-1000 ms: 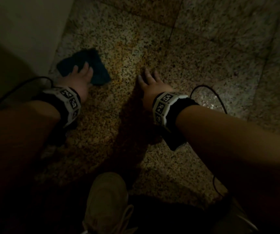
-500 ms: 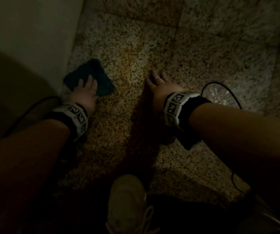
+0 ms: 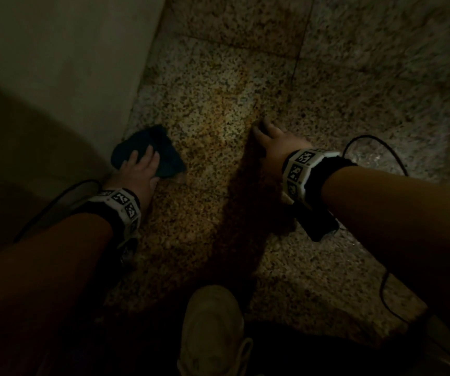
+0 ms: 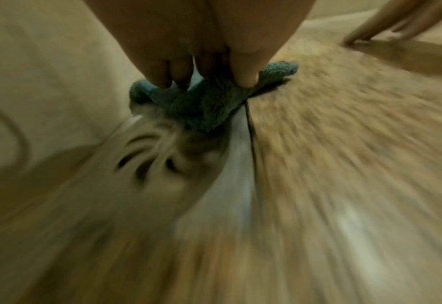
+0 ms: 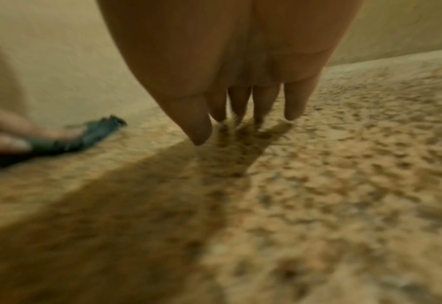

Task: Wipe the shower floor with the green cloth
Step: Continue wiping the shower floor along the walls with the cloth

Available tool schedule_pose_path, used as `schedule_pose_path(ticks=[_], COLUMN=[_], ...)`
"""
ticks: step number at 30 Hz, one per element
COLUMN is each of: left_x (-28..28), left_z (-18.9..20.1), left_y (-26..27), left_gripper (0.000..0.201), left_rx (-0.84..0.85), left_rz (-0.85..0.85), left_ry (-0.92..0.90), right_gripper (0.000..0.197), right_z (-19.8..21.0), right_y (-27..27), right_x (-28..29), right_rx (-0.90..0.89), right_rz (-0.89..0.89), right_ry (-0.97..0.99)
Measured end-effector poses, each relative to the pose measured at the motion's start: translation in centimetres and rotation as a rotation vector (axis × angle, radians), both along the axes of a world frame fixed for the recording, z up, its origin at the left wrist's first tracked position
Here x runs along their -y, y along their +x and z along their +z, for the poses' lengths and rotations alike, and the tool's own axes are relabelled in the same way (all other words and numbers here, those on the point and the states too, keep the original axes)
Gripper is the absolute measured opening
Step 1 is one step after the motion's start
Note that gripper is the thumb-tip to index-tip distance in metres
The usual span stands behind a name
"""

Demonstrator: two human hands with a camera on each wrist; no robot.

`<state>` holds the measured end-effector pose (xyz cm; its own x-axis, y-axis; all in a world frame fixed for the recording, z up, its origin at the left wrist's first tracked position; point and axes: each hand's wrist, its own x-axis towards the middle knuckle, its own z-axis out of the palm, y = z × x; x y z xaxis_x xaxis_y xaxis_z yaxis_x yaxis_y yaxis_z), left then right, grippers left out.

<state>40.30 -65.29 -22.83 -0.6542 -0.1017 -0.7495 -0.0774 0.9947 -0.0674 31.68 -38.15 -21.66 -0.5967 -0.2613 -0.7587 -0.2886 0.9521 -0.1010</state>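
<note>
The dark green cloth (image 3: 169,158) lies bunched on the speckled granite shower floor (image 3: 218,104), close to the wall's foot. My left hand (image 3: 139,169) lies on top of it, fingers stretched out and pressing it down. In the left wrist view the fingertips (image 4: 162,80) and thumb dig into the cloth (image 4: 204,107); that view is motion-blurred. My right hand (image 3: 272,137) is spread to the right of the cloth, its fingertips (image 5: 201,135) propped on bare floor, holding nothing. The right wrist view shows the cloth (image 5: 97,131) under the left hand (image 5: 12,133).
A pale wall (image 3: 55,63) borders the floor on the left. A slotted floor drain (image 4: 147,162) sits just behind the cloth, near the wall. A light shoe (image 3: 213,329) stands at the bottom centre. A black cable (image 3: 373,142) loops on the floor by the right wrist.
My left hand has dragged the cloth back toward me along the wall. The right hand has stayed planted on the floor.
</note>
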Motion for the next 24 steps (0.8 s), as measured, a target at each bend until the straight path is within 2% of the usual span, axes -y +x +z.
schedule_pose_path(ticks=[9,12,15,24], left_x=[-1.9,-2.3,-2.3,-4.3], left_z=[-0.6,-0.9,-1.3,-0.1], left_y=[-8.3,-11.5,-14.7,-23.6], left_gripper=[0.057,0.059,0.058,0.058], left_rx=[-0.064,-0.053,-0.086,-0.078], left_rz=[0.039,0.037,0.006,0.025], left_ry=[0.013,-0.001,0.023,-0.067], right_gripper=[0.064,0.065,0.068,0.070], right_z=[-0.7,-0.6,-1.3,-1.8], right_y=[-4.6,-6.0,-6.1,-5.9], right_x=[-0.1,1.1,1.5,0.8], right_rx=[-0.101,-0.038,-0.021,-0.021], right_rz=[-0.109,-0.137,-0.121,-0.081], right_ry=[-0.076,-0.055,-0.041,-0.051])
